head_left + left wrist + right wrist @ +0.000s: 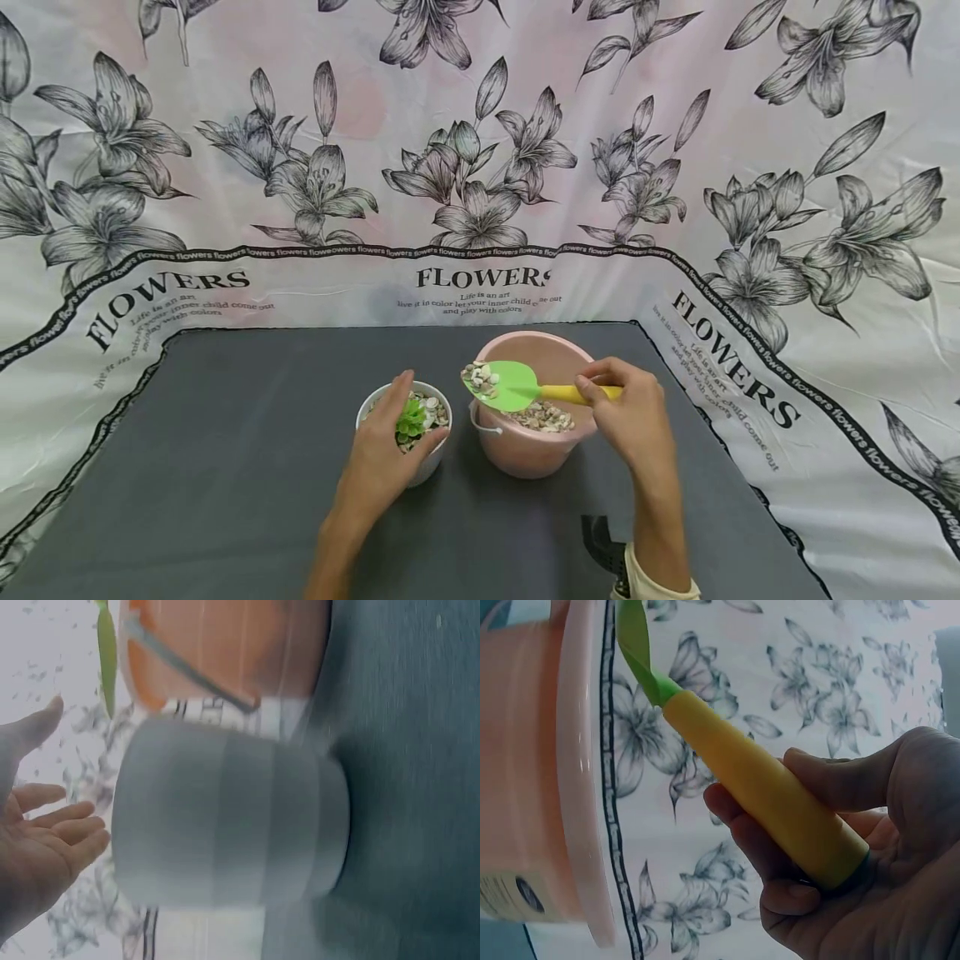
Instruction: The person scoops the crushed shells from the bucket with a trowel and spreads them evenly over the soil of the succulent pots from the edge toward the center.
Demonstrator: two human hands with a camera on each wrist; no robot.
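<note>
My right hand grips the yellow handle of a small trowel with a green blade. Small stones lie on the blade's tip, which is over the left rim of a pink bucket holding more stones. To its left stands a white pot with a green succulent and pebbles inside. My left hand is over the pot's near side with thumb and fingers spread. In the left wrist view its fingers are straight, just beyond the rim, holding nothing.
A white handle hangs on the bucket's left side. The dark grey tabletop lies under everything. Behind and beside it hangs a flower-printed cloth. A black strap-like piece is by my right wrist.
</note>
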